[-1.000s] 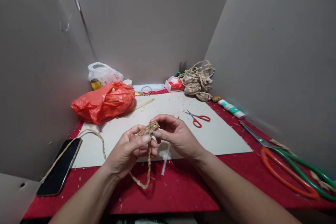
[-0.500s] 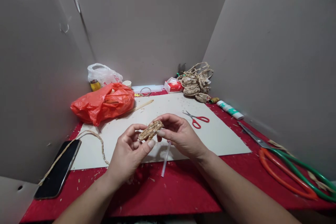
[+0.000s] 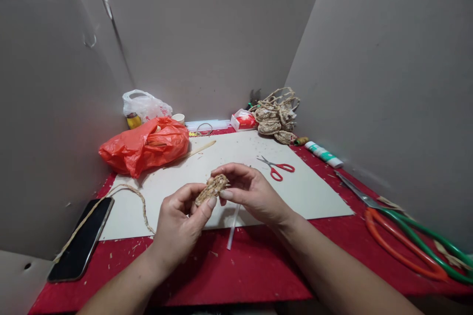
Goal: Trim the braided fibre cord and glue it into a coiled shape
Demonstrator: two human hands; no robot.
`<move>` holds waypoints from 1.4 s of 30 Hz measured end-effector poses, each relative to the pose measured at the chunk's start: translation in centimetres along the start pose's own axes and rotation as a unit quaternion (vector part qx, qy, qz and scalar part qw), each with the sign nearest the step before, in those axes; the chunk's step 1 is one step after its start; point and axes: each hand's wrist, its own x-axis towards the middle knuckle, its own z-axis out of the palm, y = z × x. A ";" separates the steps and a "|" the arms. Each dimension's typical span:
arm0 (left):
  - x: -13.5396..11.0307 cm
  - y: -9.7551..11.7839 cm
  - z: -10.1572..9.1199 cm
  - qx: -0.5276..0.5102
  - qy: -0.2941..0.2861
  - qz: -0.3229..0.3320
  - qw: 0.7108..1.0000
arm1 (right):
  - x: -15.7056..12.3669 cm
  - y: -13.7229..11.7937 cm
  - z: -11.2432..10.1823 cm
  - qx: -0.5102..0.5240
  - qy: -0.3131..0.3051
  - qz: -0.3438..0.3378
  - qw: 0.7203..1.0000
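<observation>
Between my two hands is a small woven straw piece point(image 3: 212, 191), tan, coiled and oval, held tilted above the white board. My left hand point(image 3: 185, 214) grips its left end between thumb and fingers. At the right end, my right hand point(image 3: 247, 192) pinches it with thumb and fingertips. Some fingers of both hands are hidden behind the piece. A braided straw cord point(image 3: 142, 202) runs from behind my left wrist over the phone point(image 3: 81, 241). Below my right hand lies a clear plastic straw-like tube point(image 3: 232, 231).
Small red-handled scissors point(image 3: 276, 167) lie on the white board point(image 3: 318, 197). Large shears point(image 3: 402, 236) rest at the right edge. An orange plastic bag point(image 3: 144, 147) sits at back left, and a heap of coiled straw pieces point(image 3: 275, 115) at back right. Grey walls point(image 3: 207, 34) enclose the red-covered table.
The woven piece has been turned slightly and lowered a little, showing more of its edge. My fingers have shifted slightly around it.
</observation>
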 end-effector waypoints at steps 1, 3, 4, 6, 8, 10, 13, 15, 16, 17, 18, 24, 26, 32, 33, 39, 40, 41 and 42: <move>0.0 0.0 0.0 0.008 0.005 0.004 1.000 | 0.0 0.1 0.1 0.004 -0.009 0.004 1.000; -0.1 -0.1 0.0 0.024 0.014 0.010 1.000 | -0.1 0.1 0.2 0.007 -0.021 0.006 1.000; -0.2 -0.2 0.0 0.031 0.018 0.012 0.999 | -0.1 0.1 0.3 0.003 -0.022 0.003 1.000; -0.3 -0.3 0.0 0.044 0.023 0.014 0.999 | -0.1 0.1 0.4 -0.013 -0.016 -0.010 1.000; -0.4 -0.4 0.1 0.051 0.022 0.016 0.998 | 0.0 0.1 0.5 -0.031 -0.013 -0.021 0.999; -0.5 -0.5 0.1 0.049 0.017 0.016 0.999 | 0.1 0.1 0.5 -0.045 -0.016 -0.027 0.999; -0.6 -0.6 0.1 0.031 0.008 0.012 0.999 | 0.1 0.1 0.5 -0.050 -0.027 -0.035 0.998; -0.7 -0.7 0.1 0.024 0.011 0.013 1.000 | 0.1 0.2 0.4 -0.045 -0.035 -0.036 0.998; -0.7 -0.7 0.1 0.024 0.018 0.016 0.999 | 0.1 0.2 0.3 -0.040 -0.038 -0.033 0.998; -0.7 -0.6 0.1 0.026 0.027 0.021 0.999 | 0.0 0.2 0.3 -0.034 -0.041 -0.027 0.998; -0.7 -0.6 0.2 0.029 0.037 0.028 0.998 | -0.1 0.2 0.3 -0.026 -0.042 -0.020 0.999; -0.7 -0.4 0.2 0.080 0.052 0.082 0.992 | -0.2 -0.1 0.7 -0.063 -0.017 -0.046 0.997; -0.7 -0.3 0.3 0.097 0.048 0.090 0.990 | -0.1 -0.1 0.9 -0.071 -0.013 -0.051 0.996; -0.6 -0.2 0.4 0.076 0.071 0.082 0.991 | -0.1 0.2 0.9 -0.029 -0.015 -0.019 0.999; -0.6 -0.1 0.4 0.069 0.083 0.084 0.991 | -0.1 0.2 0.8 -0.014 -0.014 -0.016 1.000; -0.7 -0.7 0.4 0.101 0.127 0.138 0.977 | -0.4 0.2 1.5 -0.106 0.017 -0.045 0.993; -0.7 -1.0 0.4 0.116 0.125 0.149 0.974 | -0.5 0.2 1.7 -0.124 0.022 -0.052 0.991; -0.7 -1.2 0.4 0.132 0.122 0.159 0.971 | -0.5 0.2 1.8 -0.135 0.025 -0.057 0.989; -0.7 -1.3 0.5 0.146 0.119 0.167 0.968 | -0.5 0.2 2.0 -0.140 0.027 -0.059 0.988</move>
